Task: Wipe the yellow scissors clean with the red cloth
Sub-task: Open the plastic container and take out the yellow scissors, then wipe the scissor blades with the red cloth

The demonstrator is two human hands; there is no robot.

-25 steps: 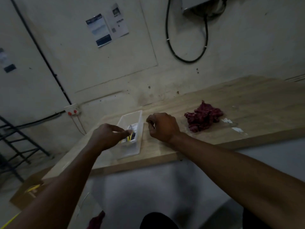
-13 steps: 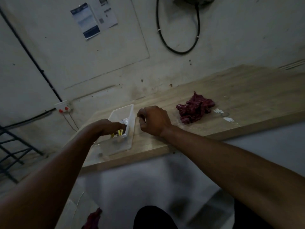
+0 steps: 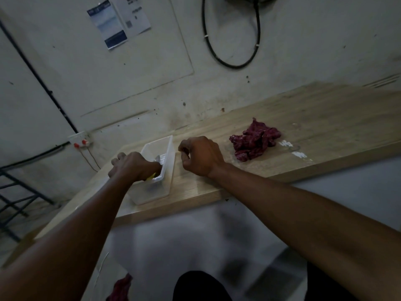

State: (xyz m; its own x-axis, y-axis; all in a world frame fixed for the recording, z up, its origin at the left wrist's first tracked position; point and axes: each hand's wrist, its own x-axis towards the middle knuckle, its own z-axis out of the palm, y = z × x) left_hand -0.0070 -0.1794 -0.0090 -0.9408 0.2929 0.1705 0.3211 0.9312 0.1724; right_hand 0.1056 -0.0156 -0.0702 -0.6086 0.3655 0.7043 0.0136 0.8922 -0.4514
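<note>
A: Where are the yellow scissors (image 3: 151, 176) right now?

B: Down inside the white plastic tray (image 3: 168, 148), at the near end. Only a sliver of yellow shows under the left hand (image 3: 134, 167), which is reaching into the tray from about seven o'clock.

A: Is that hand gripping them?

B: Its fingers are curled down over that yellow sliver, so I judge it is grasping the scissors to lift them out, though the fingertips are hidden and the light is poor. A pale toothed piece also shows in the tray at the hand's one o'clock; I cannot tell what it is.

A: And the right hand (image 3: 200, 156)?

B: Clenched loosely, holding nothing that I can see. It rests on the counter (image 3: 325, 118) just beside the tray, at the tray's three o'clock, apparently free to go for the cloth.

A: Where is the cloth?

B: The red cloth (image 3: 255, 143) lies crumpled on the counter at three o'clock from the right hand, near but not touching it. Nothing has reached it yet, so wiping has not begun.

A: So why this arrangement?

B: The tray holds the scissors, so one hand must fetch them first. The cloth sits on the right hand's side, which suits holding with the left and wiping with the right.
</note>
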